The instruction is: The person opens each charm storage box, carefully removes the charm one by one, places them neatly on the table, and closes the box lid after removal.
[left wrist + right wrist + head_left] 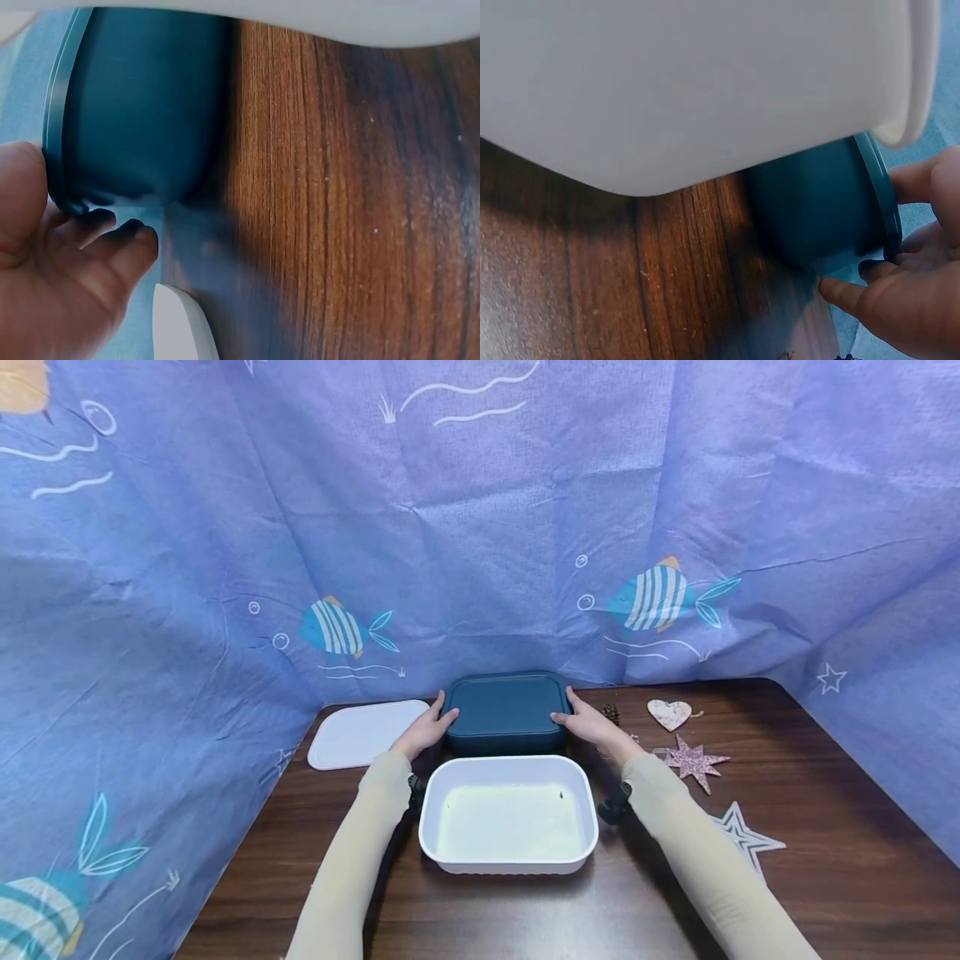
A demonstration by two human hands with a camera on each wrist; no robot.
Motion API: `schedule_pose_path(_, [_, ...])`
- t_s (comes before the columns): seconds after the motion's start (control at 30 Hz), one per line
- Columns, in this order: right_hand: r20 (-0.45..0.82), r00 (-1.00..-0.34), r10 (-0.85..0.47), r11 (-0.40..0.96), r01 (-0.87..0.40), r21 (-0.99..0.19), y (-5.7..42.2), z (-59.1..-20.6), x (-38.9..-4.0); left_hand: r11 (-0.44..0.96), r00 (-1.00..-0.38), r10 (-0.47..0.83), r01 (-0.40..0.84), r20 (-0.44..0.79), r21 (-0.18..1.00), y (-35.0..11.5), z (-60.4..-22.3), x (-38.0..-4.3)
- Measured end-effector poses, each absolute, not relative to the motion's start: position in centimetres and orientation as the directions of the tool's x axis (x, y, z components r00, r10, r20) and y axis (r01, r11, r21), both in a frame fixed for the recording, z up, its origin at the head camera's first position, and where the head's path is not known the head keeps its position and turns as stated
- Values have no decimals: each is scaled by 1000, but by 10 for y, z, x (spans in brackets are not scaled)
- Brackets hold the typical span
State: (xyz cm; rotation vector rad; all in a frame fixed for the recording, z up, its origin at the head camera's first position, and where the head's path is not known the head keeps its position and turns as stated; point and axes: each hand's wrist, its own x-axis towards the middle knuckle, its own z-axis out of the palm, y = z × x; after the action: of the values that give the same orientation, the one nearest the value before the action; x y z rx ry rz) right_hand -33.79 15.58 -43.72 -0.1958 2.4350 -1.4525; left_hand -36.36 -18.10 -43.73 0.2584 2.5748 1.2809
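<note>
A dark teal storage box (508,706) with its lid on stands at the back of the table, by the cloth. My left hand (427,727) grips its left end, thumb on top and fingers beneath the rim; the left wrist view shows those fingers (133,255) at the box's end. At the opposite end, my right hand (588,720) holds the rim in the same way, its thumb over the edge. Between my forearms, in front of the teal box, stands an open white box (510,866), with small dark specks inside.
A white lid (363,737) lies flat at the back left. To the right are a pine cone (611,713), a pale heart (670,714), a pink glitter star (695,762) and a white star (742,835). A blue fish-print cloth (480,527) hangs behind the wooden table (825,827).
</note>
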Motion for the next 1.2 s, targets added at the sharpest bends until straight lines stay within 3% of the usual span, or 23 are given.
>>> schedule_pose_path(0.6, [-209,-947,-245,483,68,-873,148,-440,-342,675,-974,213,88,-79,733,-186,-447,-362])
schedule_pose_path(0.77, [-174,-965,-194,518,50,-854,142,-431,-348,660,-982,191,126,-3,741,-196,-443,-363])
schedule_pose_path(0.97, [-117,-983,-143,515,27,-857,132,-404,-355,667,-987,139,151,77,729,-228,-423,-363])
schedule_pose_path(1.2, [-94,-979,-179,517,-12,-856,104,-356,-365,720,-987,54,142,149,680,-279,-389,-362])
